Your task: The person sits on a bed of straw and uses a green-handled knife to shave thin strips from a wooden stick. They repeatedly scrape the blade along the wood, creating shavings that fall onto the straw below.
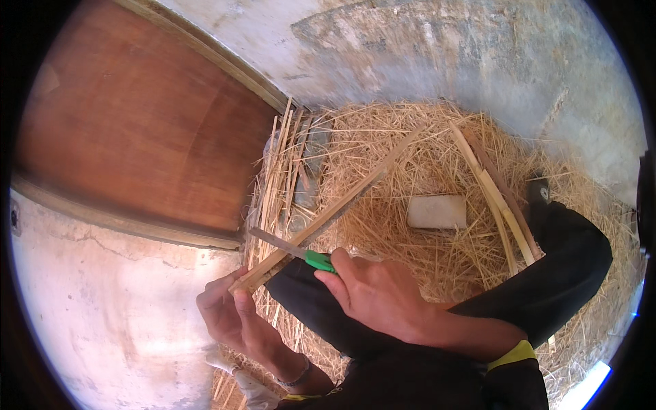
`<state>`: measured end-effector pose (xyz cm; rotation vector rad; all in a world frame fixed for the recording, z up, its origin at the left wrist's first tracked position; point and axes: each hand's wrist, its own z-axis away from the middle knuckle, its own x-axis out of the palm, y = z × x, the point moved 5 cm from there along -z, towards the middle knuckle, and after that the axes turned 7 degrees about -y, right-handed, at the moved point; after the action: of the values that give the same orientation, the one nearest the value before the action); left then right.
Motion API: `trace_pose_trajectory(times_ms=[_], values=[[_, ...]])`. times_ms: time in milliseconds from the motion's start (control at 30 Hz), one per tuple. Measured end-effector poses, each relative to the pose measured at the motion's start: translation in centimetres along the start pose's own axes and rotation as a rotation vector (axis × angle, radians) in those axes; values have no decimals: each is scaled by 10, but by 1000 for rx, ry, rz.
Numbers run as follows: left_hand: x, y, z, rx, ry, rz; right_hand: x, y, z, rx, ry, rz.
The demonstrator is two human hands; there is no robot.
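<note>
A long pale bamboo strip [362, 183] slants from lower left up over the straw. My left hand [240, 326] pinches its near end between thumb and fingers. In my right hand [386, 295] is a knife [318, 260] with a green handle, most of the grip hidden by my fingers. Its narrow blade points left and crosses the strip a little beyond my left fingertips. From this view I cannot tell whether the edge bites into the strip or only rests on it.
Straw [383, 143] and shavings cover the ground. A pale rectangular block [437, 212] lies ahead. Several thicker bamboo pieces [502, 201] lean by my bent right leg [567, 253]. Thin split strips [273, 178] are piled beside the brown door [143, 130]. A weathered wall [465, 61] stands behind.
</note>
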<state>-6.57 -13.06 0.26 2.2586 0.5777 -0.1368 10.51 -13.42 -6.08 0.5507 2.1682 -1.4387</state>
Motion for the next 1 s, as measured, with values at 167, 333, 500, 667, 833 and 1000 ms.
trace_pose_trajectory(times_ms=[167, 333, 500, 667, 833, 1000], values=[[5, -1, -3, -6, -13, -2, 10, 22, -8, 48, 21, -19], [0, -5, 3, -95, -27, 48, 19, 30, -4, 10, 71, 64], [-5, -5, 5, -125, -31, 35, 26, 32, -6, -40, 127, 112], [-11, -7, -2, -119, 4, 43, 32, 102, -5, 377, -35, 146], [-14, -7, -3, -122, 5, 7, 19, 83, -7, 302, -11, 129], [-10, -10, -3, -75, 1, -24, 15, 46, -7, 91, 15, 53]])
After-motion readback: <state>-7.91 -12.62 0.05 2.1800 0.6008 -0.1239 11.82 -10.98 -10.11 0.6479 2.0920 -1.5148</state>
